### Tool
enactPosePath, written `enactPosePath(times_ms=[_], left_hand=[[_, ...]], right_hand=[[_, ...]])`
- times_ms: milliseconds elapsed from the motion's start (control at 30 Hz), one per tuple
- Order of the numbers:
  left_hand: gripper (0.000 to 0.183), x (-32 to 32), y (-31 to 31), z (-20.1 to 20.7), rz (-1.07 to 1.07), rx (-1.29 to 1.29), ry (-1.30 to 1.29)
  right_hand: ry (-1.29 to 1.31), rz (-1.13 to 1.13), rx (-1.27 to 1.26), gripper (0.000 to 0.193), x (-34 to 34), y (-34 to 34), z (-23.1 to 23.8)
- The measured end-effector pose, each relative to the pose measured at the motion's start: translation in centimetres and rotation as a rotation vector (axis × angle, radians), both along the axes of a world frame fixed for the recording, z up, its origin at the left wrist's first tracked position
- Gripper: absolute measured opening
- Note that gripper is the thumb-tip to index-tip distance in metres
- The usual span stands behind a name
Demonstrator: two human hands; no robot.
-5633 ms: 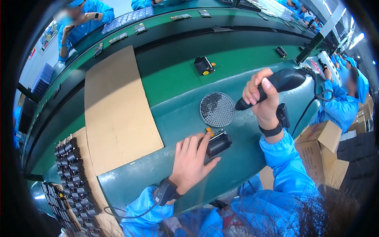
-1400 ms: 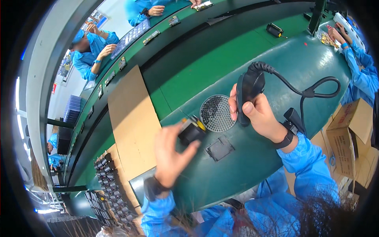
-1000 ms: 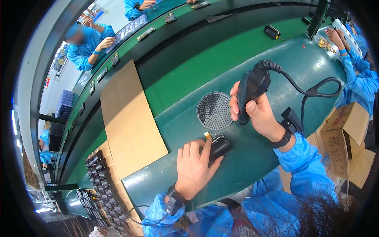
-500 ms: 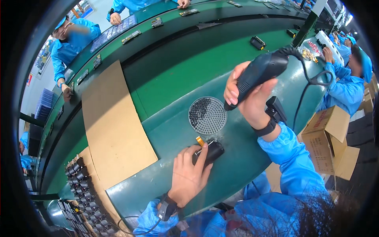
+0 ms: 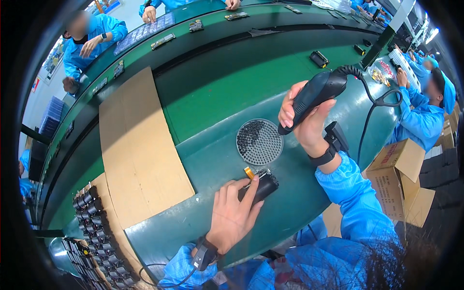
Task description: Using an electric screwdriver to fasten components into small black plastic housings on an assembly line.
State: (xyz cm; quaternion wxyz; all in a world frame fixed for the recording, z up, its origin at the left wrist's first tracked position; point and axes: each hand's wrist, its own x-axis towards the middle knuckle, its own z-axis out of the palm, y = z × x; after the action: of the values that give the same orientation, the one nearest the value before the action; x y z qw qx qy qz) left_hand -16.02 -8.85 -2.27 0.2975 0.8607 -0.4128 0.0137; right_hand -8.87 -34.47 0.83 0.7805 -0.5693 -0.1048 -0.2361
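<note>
My right hand [image 5: 309,125] is wrapped round a black electric screwdriver [image 5: 316,96], its coiled cord running off to the right. The tool's tip points down and left, beside the right rim of a round dimpled tray [image 5: 271,151]. Tiny black screws [image 5: 250,134] cover that tray's left part. Below it, my left hand [image 5: 233,210] grips a black cylindrical module [image 5: 267,186] against the green bench, with thumb and forefinger on it. An orange ribbon cable [image 5: 249,172] sticks up from the module. The screwdriver is apart from the module.
A flat cardboard sheet [image 5: 140,150] lies left of the tray. Rows of black modules [image 5: 99,232] stand at lower left. Beyond runs a conveyor carrying small assemblies [image 5: 195,25]. An open cardboard box [image 5: 394,179] is at right. Co-workers in blue sit across and at right.
My view has shifted slightly, and both hands keep their grips with little movement. Across the line at far left, a co-worker has drawn a hand back from the conveyor.
</note>
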Motion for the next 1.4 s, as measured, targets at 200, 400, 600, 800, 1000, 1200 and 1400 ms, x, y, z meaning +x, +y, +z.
enactPosePath(times_ms=[200,400,600,800,1000,1200,1400], left_hand=[[0.064,-0.1,-0.1,-0.3,0.018,-0.017,0.004],[0.064,0.4,0.2,0.0,0.012,-0.04,-0.002],[0.061,0.2,0.7,-0.2,0.037,-0.052,-0.003],[0.06,0.3,0.5,-0.3,0.019,-0.076,0.017],[0.06,0.4,0.6,0.0,0.022,-0.064,0.026],[0.059,0.4,0.5,-0.1,0.018,-0.064,0.027],[0.057,0.4,0.5,-0.1,0.019,-0.068,0.024]], right_hand=[[-0.005,0.086,-0.071,0.091,0.0,-0.3,-0.6],[-0.018,0.029,0.071,0.093,-0.8,-0.7,1.1],[-0.102,0.254,0.257,0.094,-4.3,4.2,2.9],[-0.07,0.326,0.121,0.097,-5.9,6.3,1.3],[-0.046,0.327,0.122,0.097,-5.8,6.4,0.4],[-0.031,0.304,0.087,0.097,-5.8,6.7,0.4],[-0.012,0.303,0.0,0.094,-5.7,7.3,0.5]])
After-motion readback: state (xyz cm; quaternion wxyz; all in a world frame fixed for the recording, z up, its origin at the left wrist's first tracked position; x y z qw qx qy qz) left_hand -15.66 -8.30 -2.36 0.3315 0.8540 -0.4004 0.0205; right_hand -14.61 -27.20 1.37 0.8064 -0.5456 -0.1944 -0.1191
